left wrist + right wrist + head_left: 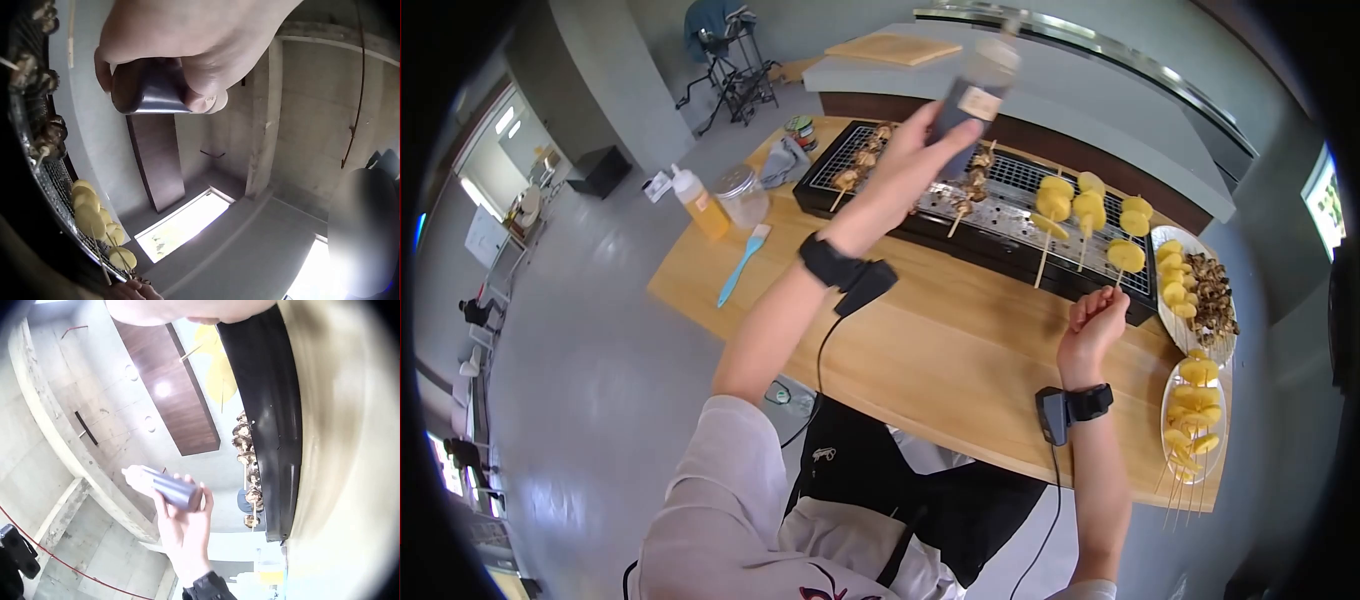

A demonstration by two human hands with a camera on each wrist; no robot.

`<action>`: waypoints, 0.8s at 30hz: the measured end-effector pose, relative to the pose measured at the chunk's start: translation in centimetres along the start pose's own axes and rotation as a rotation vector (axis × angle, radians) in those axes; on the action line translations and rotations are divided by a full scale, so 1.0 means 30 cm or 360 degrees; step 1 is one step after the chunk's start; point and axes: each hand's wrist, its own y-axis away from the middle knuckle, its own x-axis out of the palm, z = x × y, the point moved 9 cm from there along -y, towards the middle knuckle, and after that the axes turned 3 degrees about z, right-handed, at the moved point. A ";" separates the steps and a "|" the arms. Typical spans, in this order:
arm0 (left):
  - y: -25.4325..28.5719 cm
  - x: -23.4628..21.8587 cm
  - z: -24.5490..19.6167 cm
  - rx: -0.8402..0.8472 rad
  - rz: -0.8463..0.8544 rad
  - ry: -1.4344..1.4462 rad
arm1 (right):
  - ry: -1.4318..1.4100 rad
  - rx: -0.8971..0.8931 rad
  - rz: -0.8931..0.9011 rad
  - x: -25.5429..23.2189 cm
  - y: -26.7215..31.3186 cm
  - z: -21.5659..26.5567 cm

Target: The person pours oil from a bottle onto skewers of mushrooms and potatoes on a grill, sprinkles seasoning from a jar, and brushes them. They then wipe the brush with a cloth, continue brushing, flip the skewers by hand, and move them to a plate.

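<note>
My left hand [905, 170] grips a dark sauce bottle [982, 104] with a pale cap, held cap-up and tilted above the black grill [1010, 245]. The left wrist view shows thumb and fingers wrapped round the bottle [150, 94]. At the grill's right end, my right hand [1093, 330] pinches the stick of a potato-slice skewer [1126, 257]. Two more potato skewers [1055, 200] lie beside it on the grate. Browned mushroom-like skewers [863, 160] lie farther left, some partly hidden behind the left hand and bottle.
On the wooden table [940, 330], a blue brush [745, 262], a yellow squeeze bottle [698, 203], a lidded jar [742, 195], a grey cloth [785, 160] and a tin [801, 131] stand or lie left. Two plates of skewers [1197, 345] occupy the right edge.
</note>
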 end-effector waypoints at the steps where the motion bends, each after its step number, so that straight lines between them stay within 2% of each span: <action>1: 0.050 -0.064 -0.011 -0.0027 -0.0087 0.0039 | 0.0003 0.0017 0.0009 0.004 0.004 -0.006; 5: 0.337 -0.313 -0.050 -0.0048 -0.0425 0.0195 | -0.0066 0.0131 0.0080 0.009 0.009 -0.019; 7: 0.477 -0.457 -0.042 0.0015 -0.0467 0.0063 | -0.0129 0.0116 0.0135 0.017 0.009 -0.008; 11: 0.706 -0.765 -0.012 -0.0215 -0.0860 -0.0536 | -0.0128 0.0134 0.0114 0.021 0.017 -0.002; 13: 0.779 -0.920 0.023 -0.0197 -0.0949 -0.0684 | -0.0144 0.0174 0.0154 0.009 0.007 -0.023; 14: 0.804 -0.971 0.007 -0.0172 -0.1040 -0.0815 | -0.0200 0.0217 0.0144 0.009 0.016 -0.032; 18: 0.829 -1.102 0.000 -0.0242 -0.1047 -0.0997 | -0.0221 0.0262 0.0173 0.013 0.021 -0.043; 22: 0.837 -1.210 0.068 -0.0321 -0.1022 -0.1055 | -0.0199 0.0256 0.0192 0.017 0.025 -0.052; 24: 0.838 -1.245 0.086 -0.0287 -0.1127 -0.0951 | -0.0183 0.0232 0.0171 0.016 0.021 -0.049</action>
